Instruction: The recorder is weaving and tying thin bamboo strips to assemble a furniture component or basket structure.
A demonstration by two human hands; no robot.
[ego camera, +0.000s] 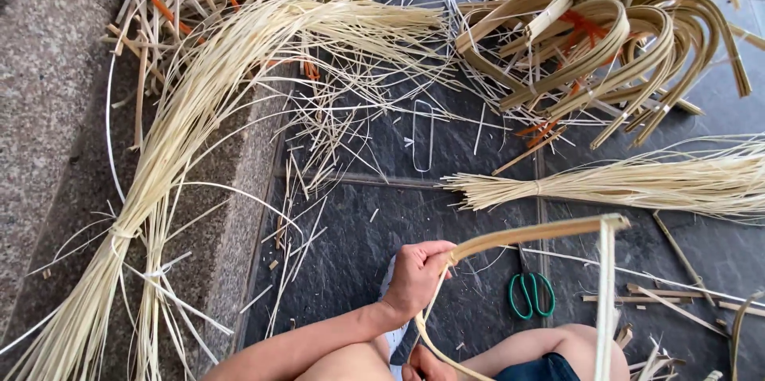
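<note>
Head view: left hand (416, 276) around bent bamboo strip (526, 234)

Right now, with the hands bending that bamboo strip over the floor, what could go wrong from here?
1. The left hand grips a sharply curved strip; if the grip slips, it may spring back toward the person.
2. The right hand is mostly out of frame, so its hold on the thin sliver cannot be checked.
3. Scissors lie beside the knee among loose offcuts, which could cut or jab bare skin.
</note>
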